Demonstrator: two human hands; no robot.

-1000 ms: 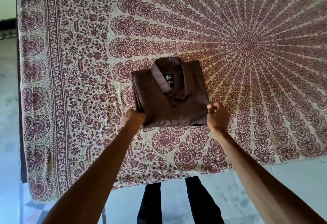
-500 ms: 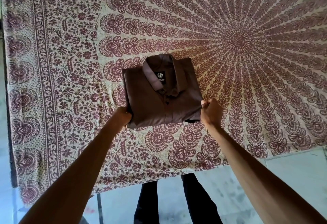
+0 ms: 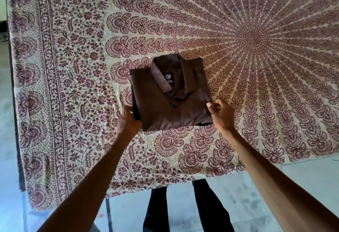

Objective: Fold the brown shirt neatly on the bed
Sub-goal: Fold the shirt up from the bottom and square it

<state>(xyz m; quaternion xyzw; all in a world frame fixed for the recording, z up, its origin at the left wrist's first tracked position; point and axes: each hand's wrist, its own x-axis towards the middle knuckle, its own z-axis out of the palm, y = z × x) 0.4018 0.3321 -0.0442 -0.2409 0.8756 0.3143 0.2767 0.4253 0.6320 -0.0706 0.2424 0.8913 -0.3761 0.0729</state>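
Atop the bed [image 3: 73, 70], left hand [image 3: 129, 121] and right hand [image 3: 221, 114] seemingly pinch brown shirt [image 3: 165, 109].

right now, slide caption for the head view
Left hand and right hand grip the near corners of the folded brown shirt on a patterned bedspread.

Bed [image 3: 55, 85] under maroon-and-cream patterned spread, folded brown shirt [image 3: 174, 110] lying on it, collar up

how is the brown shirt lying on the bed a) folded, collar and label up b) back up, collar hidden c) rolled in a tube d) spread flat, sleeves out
a: the brown shirt is a folded rectangle with its collar and black label on top.
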